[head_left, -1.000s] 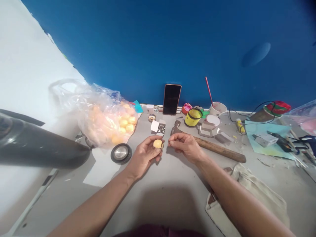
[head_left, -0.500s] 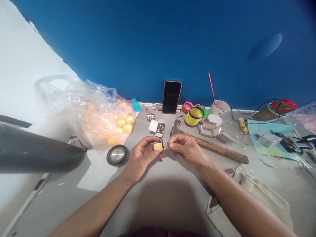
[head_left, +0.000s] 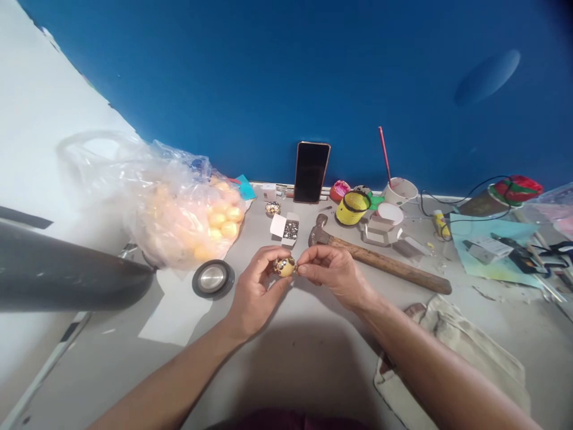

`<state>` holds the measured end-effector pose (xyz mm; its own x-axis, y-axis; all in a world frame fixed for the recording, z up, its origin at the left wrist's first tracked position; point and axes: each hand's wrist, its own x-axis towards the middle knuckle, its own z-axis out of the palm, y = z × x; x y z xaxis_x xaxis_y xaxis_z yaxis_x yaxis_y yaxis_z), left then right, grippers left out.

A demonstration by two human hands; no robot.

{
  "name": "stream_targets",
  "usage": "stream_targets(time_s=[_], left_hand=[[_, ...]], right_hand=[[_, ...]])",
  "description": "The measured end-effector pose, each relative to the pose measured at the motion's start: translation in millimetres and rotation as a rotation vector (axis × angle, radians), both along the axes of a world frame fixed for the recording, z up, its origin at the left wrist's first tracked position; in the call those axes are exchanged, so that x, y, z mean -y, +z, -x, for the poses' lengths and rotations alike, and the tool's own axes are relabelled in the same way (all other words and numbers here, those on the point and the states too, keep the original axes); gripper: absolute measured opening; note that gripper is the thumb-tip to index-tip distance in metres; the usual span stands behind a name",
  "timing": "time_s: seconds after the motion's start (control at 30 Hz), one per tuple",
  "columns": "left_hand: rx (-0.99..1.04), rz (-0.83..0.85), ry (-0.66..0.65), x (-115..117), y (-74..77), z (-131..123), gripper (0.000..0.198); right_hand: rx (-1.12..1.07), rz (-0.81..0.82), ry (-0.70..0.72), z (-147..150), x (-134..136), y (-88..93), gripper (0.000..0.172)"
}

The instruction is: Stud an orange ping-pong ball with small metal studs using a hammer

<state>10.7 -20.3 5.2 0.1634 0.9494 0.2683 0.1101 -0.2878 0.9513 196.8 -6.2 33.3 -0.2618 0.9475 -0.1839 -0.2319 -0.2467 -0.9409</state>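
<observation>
My left hand point(head_left: 257, 286) is closed round a small yellow ball point(head_left: 285, 266) with dark studs on part of its surface, held just above the grey table point(head_left: 308, 352). My right hand point(head_left: 333, 272) is pinched, thumb and forefinger pressed against the ball's right side; whatever sits between those fingertips is too small to name. A little white open box of shiny studs point(head_left: 289, 229) lies just behind my hands. A wooden-handled hammer point(head_left: 380, 261) lies behind my right hand.
A clear plastic bag of yellow balls point(head_left: 179, 215) sits left, a round metal lid point(head_left: 213, 278) before it. A dark tube point(head_left: 67, 275) juts in from the left. A phone point(head_left: 311, 172) leans on the blue wall. Cups, yellow tub point(head_left: 352, 209), paper and tools crowd the right; a cloth bag point(head_left: 465, 358) lies near.
My right hand's pinched fingers have moved left and now touch the ball. The ball has been turned in my left hand, so its studded side faces up.
</observation>
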Motion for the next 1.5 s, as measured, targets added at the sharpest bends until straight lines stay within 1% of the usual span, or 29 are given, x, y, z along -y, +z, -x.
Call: stream_targets(time_s=[0.1,0.2,0.3,0.43,0.5,0.7,0.87,1.27,1.5], left_hand=[[-0.097,-0.015,0.026,2,0.0,0,0.034],[-0.166,-0.042,0.035,3,1.1,2,0.036],[-0.140,-0.086,0.015,2,2.6,2,0.035],[-0.052,-0.043,-0.014,2,4.7,2,0.034],[-0.040,-0.031,-0.009,3,4.9,1,0.032],[-0.110,-0.097,0.039,2,5.3,1,0.028],[-0.173,-0.176,0.041,2,8.0,1,0.025],[-0.181,-0.242,0.064,1,8.6,0,0.023],[-0.229,-0.331,0.085,1,9.6,0,0.022]], right_hand=[[0.009,0.005,-0.005,3,2,-0.3,0.032],[0.012,0.031,-0.021,5,3,-0.2,0.029],[0.009,0.051,-0.030,5,4,0.5,0.027],[0.027,0.051,-0.043,4,4,2.0,0.027],[0.028,0.047,-0.052,4,4,2.7,0.027],[0.041,0.045,-0.053,4,4,2.8,0.026],[0.045,0.055,-0.043,5,5,2.3,0.025],[0.069,0.059,-0.027,5,6,3.9,0.025],[0.120,0.066,-0.021,6,7,10.9,0.020]])
